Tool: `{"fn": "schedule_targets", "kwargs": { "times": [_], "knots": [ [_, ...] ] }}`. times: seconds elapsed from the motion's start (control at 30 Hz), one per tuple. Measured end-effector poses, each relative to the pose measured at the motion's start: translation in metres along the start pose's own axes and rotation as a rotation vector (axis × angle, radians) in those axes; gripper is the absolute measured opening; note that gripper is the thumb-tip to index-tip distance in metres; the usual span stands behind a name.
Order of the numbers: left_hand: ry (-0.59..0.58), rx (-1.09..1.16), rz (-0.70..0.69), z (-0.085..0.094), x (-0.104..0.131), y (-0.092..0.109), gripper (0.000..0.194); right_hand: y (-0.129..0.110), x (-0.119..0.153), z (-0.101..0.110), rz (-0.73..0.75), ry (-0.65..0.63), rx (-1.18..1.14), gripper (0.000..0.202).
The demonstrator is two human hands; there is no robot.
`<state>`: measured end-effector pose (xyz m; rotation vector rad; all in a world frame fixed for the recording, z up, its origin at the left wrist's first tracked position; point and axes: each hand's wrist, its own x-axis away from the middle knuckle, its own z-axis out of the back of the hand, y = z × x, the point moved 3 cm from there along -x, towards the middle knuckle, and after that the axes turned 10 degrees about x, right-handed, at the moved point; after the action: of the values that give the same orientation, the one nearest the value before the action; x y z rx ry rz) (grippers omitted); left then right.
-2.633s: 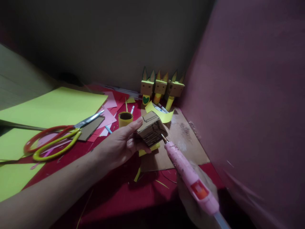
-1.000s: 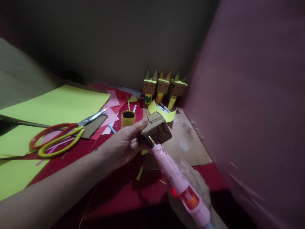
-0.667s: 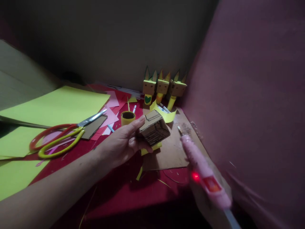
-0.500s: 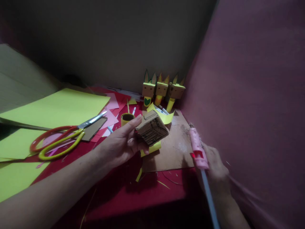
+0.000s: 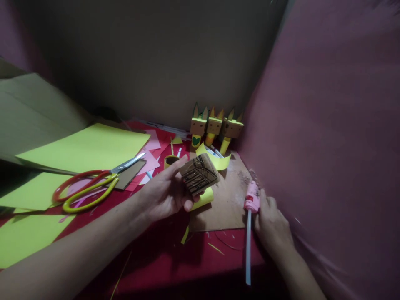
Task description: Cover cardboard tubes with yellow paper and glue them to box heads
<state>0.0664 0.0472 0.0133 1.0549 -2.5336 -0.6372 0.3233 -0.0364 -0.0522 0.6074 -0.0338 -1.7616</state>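
My left hand (image 5: 170, 187) is closed around a small cardboard box (image 5: 200, 174) with black printed lines, held tilted above the work board. At the right, my right hand (image 5: 275, 223) has its fingers curled at the side of a pink hot glue gun (image 5: 252, 196); the handle is hidden by the hand. A long translucent glue stick (image 5: 248, 246) sticks out of the gun's back end. Below the box, a yellow paper tube (image 5: 203, 199) lies on the flat cardboard sheet (image 5: 228, 214).
Large scissors (image 5: 90, 183) rest on yellow paper (image 5: 93, 146) at the left. Three cardboard figures with pointed ears (image 5: 215, 125) stand at the back. A curved yellow strip (image 5: 222, 161) and a yellow cup (image 5: 168, 161) lie between. A pink wall surface (image 5: 328, 125) borders the right side.
The glue gun has shifted left and turned, its stick now pointing straight down in view. The box has tilted, showing more of its printed face. The view has moved slightly.
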Motion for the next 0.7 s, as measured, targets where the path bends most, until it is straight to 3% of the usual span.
{"fn": "schedule_targets", "kwargs": {
  "times": [0.33,0.47,0.53,0.63,0.7],
  "knots": [
    [-0.027,0.010,0.017,0.004,-0.001,-0.001,0.046,0.005,-0.012,0.001,-0.019,-0.152,-0.093,0.052],
    [-0.046,0.007,0.048,0.003,0.000,-0.001,0.047,0.011,-0.011,0.018,0.079,-0.191,-0.155,0.055],
    [-0.085,0.021,0.074,0.002,0.001,-0.002,0.048,0.012,-0.010,0.034,0.052,-0.123,-0.221,0.050],
    [-0.162,0.059,0.163,-0.002,0.004,-0.007,0.057,0.000,-0.012,0.059,0.043,0.065,-0.688,0.055],
    [-0.195,0.075,0.265,-0.005,0.007,-0.015,0.064,-0.022,-0.016,0.069,0.206,0.034,-1.200,0.069]
  ]
}}
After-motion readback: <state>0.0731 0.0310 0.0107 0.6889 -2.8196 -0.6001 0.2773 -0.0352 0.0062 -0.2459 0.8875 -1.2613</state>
